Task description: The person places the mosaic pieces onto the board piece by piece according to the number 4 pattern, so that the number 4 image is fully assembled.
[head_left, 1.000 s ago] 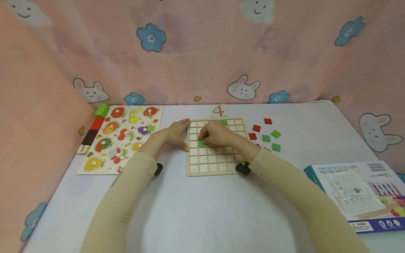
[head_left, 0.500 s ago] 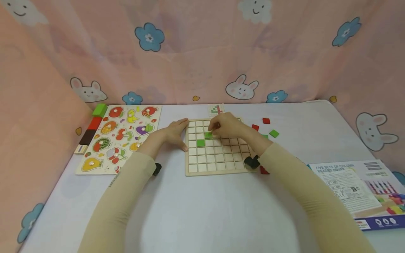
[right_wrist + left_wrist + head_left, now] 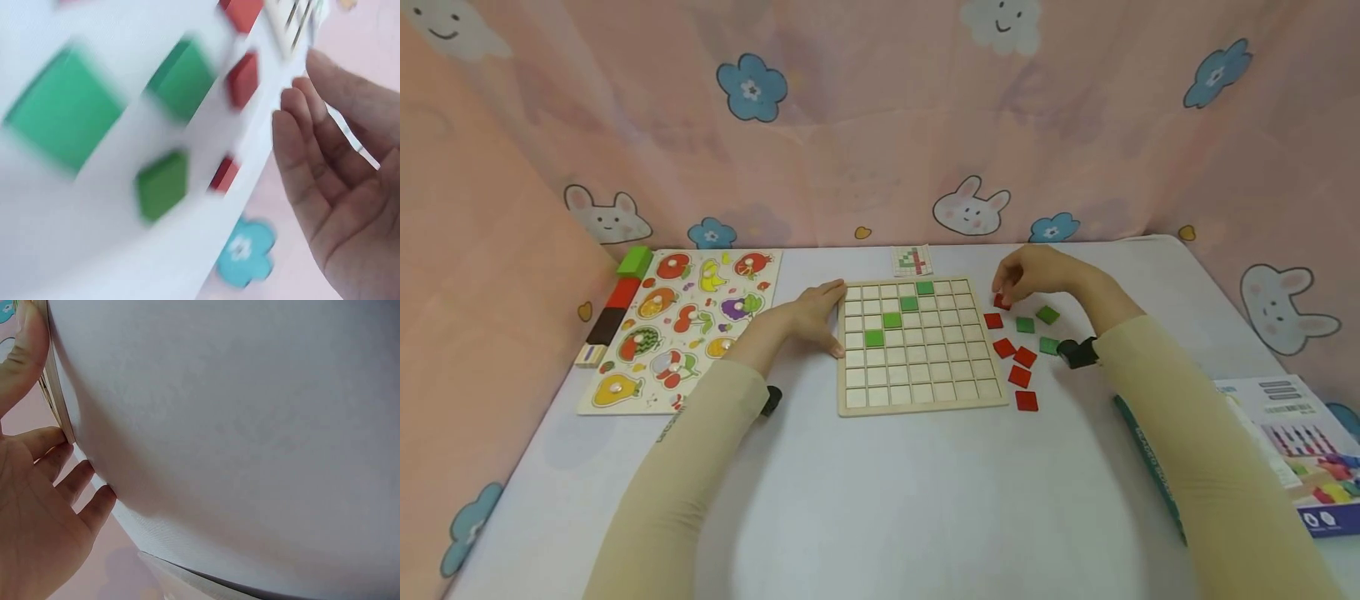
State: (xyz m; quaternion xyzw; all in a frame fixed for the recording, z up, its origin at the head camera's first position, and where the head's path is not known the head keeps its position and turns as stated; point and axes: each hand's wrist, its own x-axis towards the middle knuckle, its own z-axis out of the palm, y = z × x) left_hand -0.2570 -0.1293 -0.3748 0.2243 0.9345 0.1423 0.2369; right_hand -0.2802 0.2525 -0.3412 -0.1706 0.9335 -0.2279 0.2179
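Observation:
My left hand (image 3: 815, 318) rests along the left edge of a wooden grid board (image 3: 921, 410); in the left wrist view its fingers (image 3: 78, 481) touch near the board's corner. Several green tiles sit in a diagonal on the grid, the lowest green tile (image 3: 874, 338) toward the left and the highest green tile (image 3: 925, 288) toward the top. My right hand (image 3: 1037, 271) hovers right of the board, fingertips close to a red tile (image 3: 1002, 301). In the right wrist view, the right hand (image 3: 344, 162) has loosely bent fingers and holds nothing visible.
Loose red tiles (image 3: 1019, 377) and green tiles (image 3: 1025, 325) lie right of the board. A small pattern card (image 3: 912, 261) lies behind it. A fruit puzzle board (image 3: 685, 333) and coloured blocks (image 3: 622, 293) are at left, a box (image 3: 1277, 392) at right.
My right hand has left the grid and moved right to the loose tiles. A green tile it covered now shows in the diagonal. My left hand has stayed at the board's edge.

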